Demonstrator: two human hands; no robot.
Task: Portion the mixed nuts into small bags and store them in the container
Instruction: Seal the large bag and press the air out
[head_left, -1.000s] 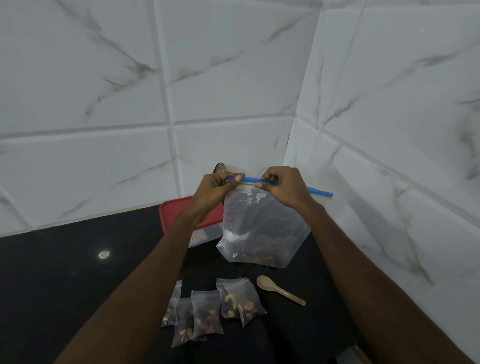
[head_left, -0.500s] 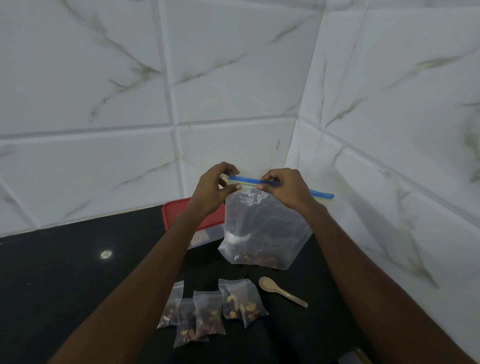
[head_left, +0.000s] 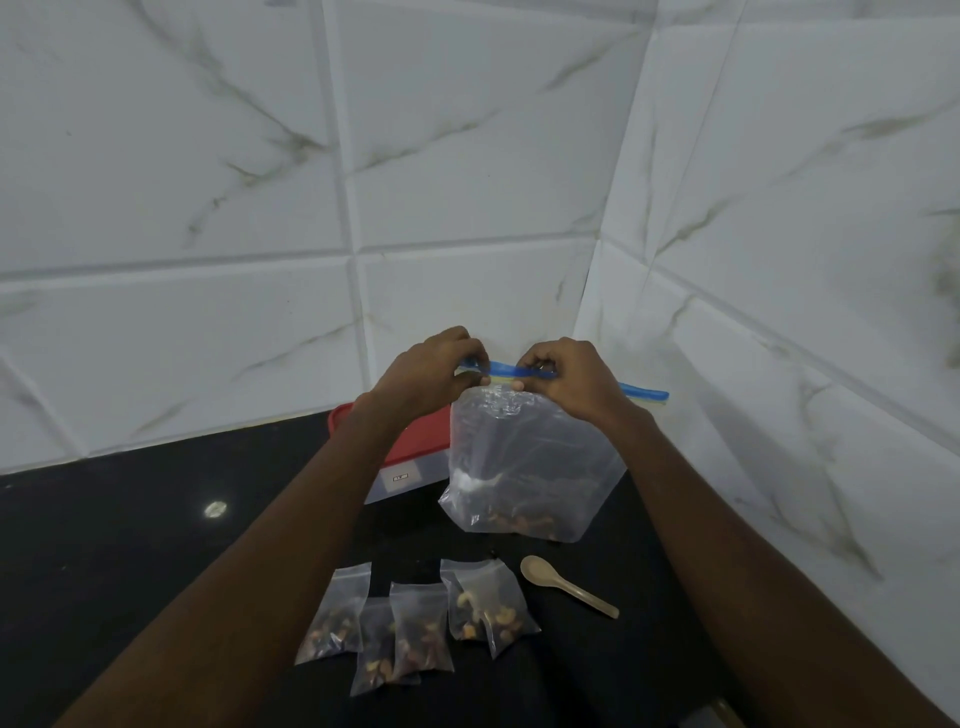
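- Left hand (head_left: 431, 371): grip closed in a pinch on the blue zip strip (head_left: 506, 370), at the left end of the large clear bag's (head_left: 530, 457) mouth. Fingers curl over the top of the strip.
- Right hand (head_left: 566, 382): grip pinched on the same strip, nearer its middle. The strip's right end sticks out free past this hand, toward the right wall.
- From my feed I cannot tell whether the zip is sealed between the two hands.
- Large clear bag stands upright on the black worktop (head_left: 130, 519), near its back right corner, held up by its mouth. Mixed nuts (head_left: 524, 522) lie in a shallow layer at the bottom.
- Container (head_left: 400, 475) with red lid (head_left: 415, 439) on: at the worktop's back edge, just left of the large bag, partly hidden by the left forearm.
- Small bags (head_left: 421, 629), five counted, all holding nuts: flat on the worktop toward its front edge, between the two forearms. Three overlap on the left, two on the right.
- Pale spoon (head_left: 566, 584): flat, just right of the small bags, bowl toward the large bag.
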